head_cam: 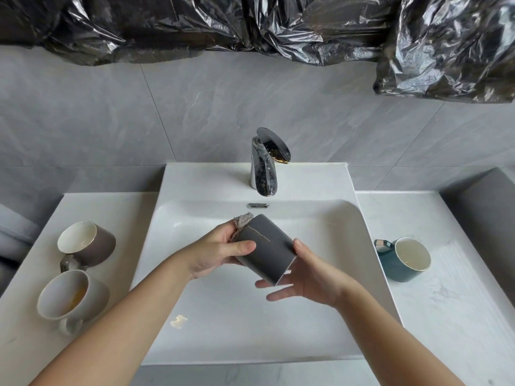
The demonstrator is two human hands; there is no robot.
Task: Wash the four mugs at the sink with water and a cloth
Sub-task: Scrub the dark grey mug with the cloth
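From the head camera, a dark grey mug (266, 250) with a thin gold line down its side is held tilted over the basin of a white sink (195, 302), below and in front of the tap (267, 162). Its base points up towards the tap and its mouth points down towards the person.

The left grip (220, 253), a bare hand, is closed round the base end of the dark grey mug. The thumb lies across the side, and the fingers behind press a grey cloth (242, 222) against the bottom. The right grip (309, 277), also a bare hand, holds the mouth end, with the thumb on the rim above and the fingers spread beneath it.

On the white surface (446, 330) left of the sink, a brown mug (86, 243) and a light grey mug (69, 296) lie on their sides, touching or nearly so. The light grey mug has orange residue inside. On the right of the sink, a teal mug (404, 260) lies on its side, well apart from the basin's edge.

A small pale blot (178, 321) sits on the basin floor near the left forearm. Black plastic sheeting (250, 23) hangs across the top of the grey tiled wall (111, 121).
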